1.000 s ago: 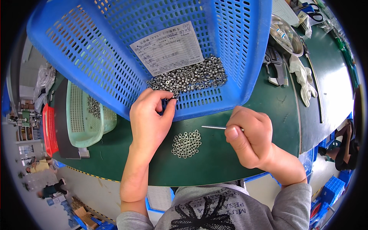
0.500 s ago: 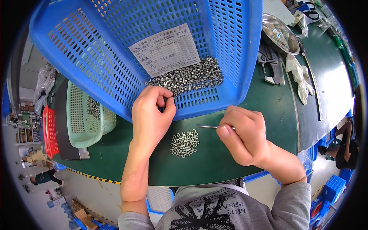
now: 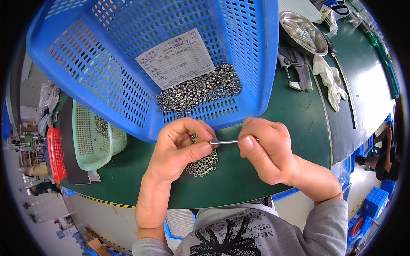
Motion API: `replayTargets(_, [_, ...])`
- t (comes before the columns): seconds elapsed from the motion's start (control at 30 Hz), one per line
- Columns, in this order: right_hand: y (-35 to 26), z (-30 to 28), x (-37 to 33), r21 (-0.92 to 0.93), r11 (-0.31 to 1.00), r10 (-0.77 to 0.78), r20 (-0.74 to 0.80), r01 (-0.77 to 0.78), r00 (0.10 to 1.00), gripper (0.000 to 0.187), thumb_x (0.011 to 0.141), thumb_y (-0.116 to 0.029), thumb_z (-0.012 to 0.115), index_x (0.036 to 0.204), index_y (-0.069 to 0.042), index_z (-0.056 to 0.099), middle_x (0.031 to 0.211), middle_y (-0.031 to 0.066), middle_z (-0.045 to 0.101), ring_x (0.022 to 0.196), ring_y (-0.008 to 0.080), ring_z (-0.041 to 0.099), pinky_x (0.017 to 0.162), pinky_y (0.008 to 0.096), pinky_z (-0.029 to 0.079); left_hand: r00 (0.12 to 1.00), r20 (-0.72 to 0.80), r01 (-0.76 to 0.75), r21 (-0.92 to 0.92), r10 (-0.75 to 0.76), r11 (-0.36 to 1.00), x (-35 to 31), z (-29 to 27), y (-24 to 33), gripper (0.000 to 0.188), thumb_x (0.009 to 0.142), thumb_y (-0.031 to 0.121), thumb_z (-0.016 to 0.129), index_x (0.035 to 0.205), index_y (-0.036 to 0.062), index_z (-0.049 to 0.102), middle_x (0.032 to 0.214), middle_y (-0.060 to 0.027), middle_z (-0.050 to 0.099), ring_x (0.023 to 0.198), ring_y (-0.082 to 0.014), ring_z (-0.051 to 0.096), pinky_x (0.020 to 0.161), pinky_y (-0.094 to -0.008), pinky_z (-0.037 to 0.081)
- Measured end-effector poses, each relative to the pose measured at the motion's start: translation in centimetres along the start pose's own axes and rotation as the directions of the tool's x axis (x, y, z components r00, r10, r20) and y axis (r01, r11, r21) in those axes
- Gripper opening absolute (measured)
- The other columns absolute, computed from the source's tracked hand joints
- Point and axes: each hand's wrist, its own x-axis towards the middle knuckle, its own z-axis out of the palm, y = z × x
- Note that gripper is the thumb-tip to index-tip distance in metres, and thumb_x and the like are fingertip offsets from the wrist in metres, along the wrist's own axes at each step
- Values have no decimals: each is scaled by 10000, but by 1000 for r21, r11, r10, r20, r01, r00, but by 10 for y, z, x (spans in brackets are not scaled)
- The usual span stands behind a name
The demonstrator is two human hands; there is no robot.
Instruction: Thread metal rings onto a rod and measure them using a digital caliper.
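My right hand (image 3: 269, 149) is closed round a thin metal rod (image 3: 226, 142) that points left. The thumb and forefinger of my left hand (image 3: 177, 147) pinch at the rod's tip, where a small metal ring is mostly hidden by the fingertips. Another small metal ring (image 3: 193, 137) shows within the curled fingers of that hand. Below the hands, a flat cluster of metal rings (image 3: 203, 166) lies on the green table (image 3: 239, 187), partly covered by my left thumb. Beyond, a tilted blue perforated basket (image 3: 106, 77) holds a heap of similar rings (image 3: 200, 89) and a written paper card (image 3: 175, 57).
At left stand a pale green basket (image 3: 87, 160) with metal parts and a red basket (image 3: 55, 155). Toward the right lie a micrometer (image 3: 297, 68), a white glove (image 3: 331, 81) and a metal bowl (image 3: 299, 36) with bagged items. A person (image 3: 384, 153) is at the far right.
My left hand has come away from the basket's ring heap, toward me and right, and now meets the rod's tip. My right hand has barely moved. The view has shifted slightly.
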Motion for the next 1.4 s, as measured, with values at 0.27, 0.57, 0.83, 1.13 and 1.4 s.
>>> replayTargets(0.27, [-1, -15, 9, -290, 957, 13, 58, 4, 998, 109, 754, -74, 552, 689, -21, 483, 550, 88, 466, 442, 273, 481, 385, 353, 360, 994, -44, -87, 208, 98, 974, 16, 6, -2, 115, 707, -60, 627, 788, -5, 568, 815, -73, 570, 717, -95, 540, 620, -184, 446])
replayTargets(0.57, [-5, 7, 2, -254, 967, 8, 91, 15, 996, 138, 780, -42, 457, 644, -16, 447, 518, 99, 414, 398, 233, 404, 369, 326, 281, 977, -106, -124, 434, 187, 892, -5, 1, -4, 120, 718, 59, 668, 814, 26, 604, 792, -23, 602, 698, -61, 552, 587, -204, 458])
replayTargets(0.83, [-11, 8, -6, -614, 765, -163, 110, 196, 980, 317, 863, -271, 469, 636, -51, 445, 564, 62, 473, 459, 226, 401, 441, 341, 312, 939, -42, -304, 354, 340, 884, -12, 11, -7, 91, 682, 32, 644, 737, 12, 574, 596, 19, 515, 509, -22, 417, 447, -183, 326])
replayTargets(1.13, [-10, 7, -1, -518, 847, -129, 11, 116, 992, 299, 869, -161, 441, 636, 25, 450, 533, 121, 406, 469, 236, 361, 445, 342, 298, 909, -74, -343, 429, 411, 836, -5, 15, -14, 81, 689, 37, 642, 706, 16, 566, 596, 12, 517, 505, -19, 419, 436, -189, 320])
replayTargets(1.4, [-3, 13, -6, 183, 896, 421, -54, -405, 905, 283, 892, -264, 407, 714, -45, 418, 524, -48, 301, 424, 29, 257, 372, 184, 178, 909, -160, -296, 400, 384, 867, -13, 18, -11, 65, 730, 64, 637, 767, 37, 591, 565, 51, 461, 497, -3, 374, 428, -180, 300])
